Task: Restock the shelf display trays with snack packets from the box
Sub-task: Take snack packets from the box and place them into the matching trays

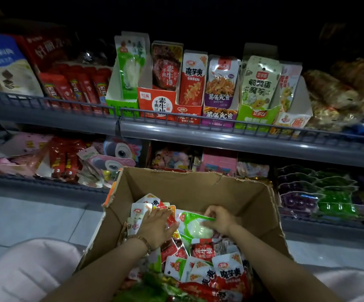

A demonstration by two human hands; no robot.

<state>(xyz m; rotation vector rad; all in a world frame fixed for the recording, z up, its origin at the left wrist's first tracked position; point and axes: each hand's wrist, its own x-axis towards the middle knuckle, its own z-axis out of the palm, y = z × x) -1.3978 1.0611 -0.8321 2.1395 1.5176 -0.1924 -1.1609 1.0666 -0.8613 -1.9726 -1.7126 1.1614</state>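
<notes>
An open cardboard box [198,188] stands in front of me, filled with several mixed snack packets [220,271]. My right hand [218,219] pinches a green and white packet [193,225] lying on top of the pile. My left hand [157,227] rests flat on red and white packets beside it, fingers straight. On the upper shelf stand several display trays: a green one [120,103] holding a matching green and white packet, a red one [155,101], another red one [188,113], a purple one [218,115] and a light green one [257,116].
A grey shelf rail [220,136] runs across above the box. The lower shelf holds pink and red packets [63,158] on the left and green and purple packs [320,192] on the right. Light floor tiles [24,214] show at the left.
</notes>
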